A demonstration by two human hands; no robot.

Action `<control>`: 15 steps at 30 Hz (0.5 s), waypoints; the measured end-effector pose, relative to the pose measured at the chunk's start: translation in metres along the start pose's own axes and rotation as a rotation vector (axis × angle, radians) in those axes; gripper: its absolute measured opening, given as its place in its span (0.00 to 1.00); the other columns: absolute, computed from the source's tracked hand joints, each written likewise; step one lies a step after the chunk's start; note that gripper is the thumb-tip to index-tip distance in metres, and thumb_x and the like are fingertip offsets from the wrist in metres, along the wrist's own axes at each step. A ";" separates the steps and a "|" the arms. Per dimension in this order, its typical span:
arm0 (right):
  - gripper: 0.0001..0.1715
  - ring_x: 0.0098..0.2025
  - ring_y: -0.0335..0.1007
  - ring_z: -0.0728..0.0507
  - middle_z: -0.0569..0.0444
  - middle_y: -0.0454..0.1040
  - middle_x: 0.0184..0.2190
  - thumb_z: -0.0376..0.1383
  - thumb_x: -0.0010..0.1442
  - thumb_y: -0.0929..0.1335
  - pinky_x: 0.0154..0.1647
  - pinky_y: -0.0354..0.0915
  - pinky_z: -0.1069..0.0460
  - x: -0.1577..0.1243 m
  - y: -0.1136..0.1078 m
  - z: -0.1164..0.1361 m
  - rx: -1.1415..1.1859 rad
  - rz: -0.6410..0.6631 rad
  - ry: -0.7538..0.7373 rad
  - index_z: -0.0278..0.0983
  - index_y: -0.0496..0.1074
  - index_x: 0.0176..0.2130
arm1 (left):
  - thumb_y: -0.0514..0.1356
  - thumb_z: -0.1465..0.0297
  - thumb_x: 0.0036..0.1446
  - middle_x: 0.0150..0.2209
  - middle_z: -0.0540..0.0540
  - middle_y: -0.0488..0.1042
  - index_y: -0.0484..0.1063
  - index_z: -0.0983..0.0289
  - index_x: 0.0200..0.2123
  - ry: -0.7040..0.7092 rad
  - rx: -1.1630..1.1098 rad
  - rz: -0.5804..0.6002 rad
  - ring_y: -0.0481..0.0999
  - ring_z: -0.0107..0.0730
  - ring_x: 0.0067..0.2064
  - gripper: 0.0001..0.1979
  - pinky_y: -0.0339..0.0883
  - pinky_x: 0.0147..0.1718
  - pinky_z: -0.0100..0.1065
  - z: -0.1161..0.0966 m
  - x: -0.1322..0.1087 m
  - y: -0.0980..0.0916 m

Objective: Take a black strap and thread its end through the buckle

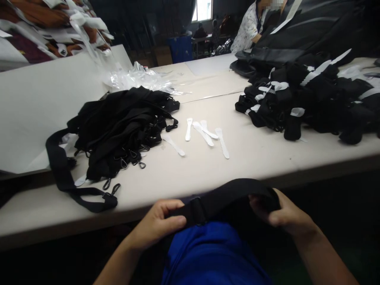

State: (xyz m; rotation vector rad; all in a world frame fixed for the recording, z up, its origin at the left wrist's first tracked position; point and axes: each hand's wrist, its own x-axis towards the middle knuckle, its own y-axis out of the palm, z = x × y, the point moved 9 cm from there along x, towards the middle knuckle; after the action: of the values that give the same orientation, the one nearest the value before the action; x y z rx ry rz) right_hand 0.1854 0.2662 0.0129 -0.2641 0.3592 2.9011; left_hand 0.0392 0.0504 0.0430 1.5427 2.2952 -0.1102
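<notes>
Head view, single frame.

Item 1: black webbing strap [228,194], held level just below the near edge of the table [243,158], over the person's lap. A black slide buckle [196,211] sits on it toward the left end.

Item 2: left hand [158,225], closed around the strap just left of the buckle, thumb lying along the webbing on top, fingers curled beneath.

Item 3: right hand [282,213], closed on the strap's right end, where the webbing bends downward into the palm; fingertips hidden.

Item 4: heap of loose black straps with metal clips [118,126], on the table, left and farther off; one strap trails toward the near edge.

Item 5: white toothed plastic strips [204,132], scattered at the table's middle.

Item 6: pile of bundled black straps with white bands [311,99], far right.

Item 7: crumpled clear plastic bags [139,77], far left of centre.

Item 8: another person's sleeve [247,25], at the far table, apart from this work.

Handling note, as a judgement: the strap looks limp and prone to twisting. Keeping it taut and flat between both hands, with the left thumb steadying the buckle, should let the webbing run cleanly without bunching.
</notes>
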 end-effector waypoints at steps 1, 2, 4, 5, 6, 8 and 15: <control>0.31 0.25 0.63 0.49 0.56 0.70 0.26 0.49 0.38 0.80 0.25 0.60 0.56 0.006 0.000 -0.002 -0.096 0.013 0.013 0.37 0.76 0.39 | 0.68 0.59 0.53 0.21 0.49 0.66 0.76 0.66 0.30 -0.018 -0.006 -0.077 0.61 0.22 0.23 0.14 0.54 0.22 0.23 -0.011 -0.010 -0.017; 0.31 0.31 0.66 0.47 0.54 0.72 0.31 0.44 0.38 0.80 0.29 0.63 0.56 0.012 0.004 -0.010 -0.186 0.045 0.050 0.37 0.76 0.42 | 0.68 0.60 0.52 0.21 0.49 0.68 0.76 0.66 0.29 -0.022 0.000 -0.132 0.63 0.22 0.23 0.14 0.55 0.23 0.23 -0.025 -0.019 -0.030; 0.33 0.35 0.68 0.46 0.54 0.73 0.36 0.43 0.41 0.79 0.33 0.64 0.55 0.020 0.018 -0.034 -0.256 0.170 0.141 0.38 0.76 0.47 | 0.68 0.61 0.52 0.21 0.51 0.71 0.76 0.65 0.27 0.001 0.045 -0.182 0.67 0.25 0.22 0.13 0.59 0.22 0.24 -0.055 -0.034 -0.043; 0.30 0.32 0.67 0.47 0.55 0.73 0.34 0.45 0.45 0.78 0.31 0.63 0.55 0.023 0.027 -0.046 -0.233 0.234 0.179 0.37 0.76 0.46 | 0.68 0.61 0.51 0.21 0.52 0.72 0.77 0.65 0.26 0.022 0.072 -0.195 0.68 0.27 0.22 0.13 0.61 0.21 0.25 -0.071 -0.039 -0.046; 0.26 0.29 0.65 0.48 0.55 0.72 0.31 0.48 0.49 0.75 0.29 0.62 0.56 0.025 0.035 -0.057 -0.188 0.288 0.206 0.36 0.77 0.44 | 0.69 0.61 0.50 0.21 0.52 0.73 0.77 0.65 0.25 0.044 0.095 -0.209 0.69 0.28 0.22 0.13 0.62 0.20 0.25 -0.086 -0.042 -0.047; 0.24 0.27 0.64 0.49 0.55 0.72 0.28 0.51 0.56 0.71 0.28 0.62 0.55 0.030 0.047 -0.066 -0.116 0.355 0.198 0.32 0.77 0.40 | 0.70 0.60 0.47 0.20 0.52 0.73 0.77 0.66 0.24 0.075 0.122 -0.239 0.69 0.28 0.21 0.14 0.62 0.18 0.24 -0.109 -0.046 -0.048; 0.40 0.54 0.66 0.37 0.49 0.72 0.52 0.45 0.46 0.79 0.58 0.61 0.45 0.056 0.077 -0.027 -0.230 0.319 -0.095 0.39 0.70 0.56 | 0.66 0.64 0.54 0.20 0.50 0.73 0.78 0.65 0.26 0.194 0.236 -0.068 0.70 0.27 0.19 0.10 0.63 0.15 0.24 -0.154 -0.036 -0.017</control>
State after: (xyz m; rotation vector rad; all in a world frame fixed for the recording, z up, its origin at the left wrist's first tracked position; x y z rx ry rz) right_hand 0.1186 0.1965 -0.0075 -0.1101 0.0531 3.2576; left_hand -0.0042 0.0531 0.1958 1.6531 2.5651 -0.2688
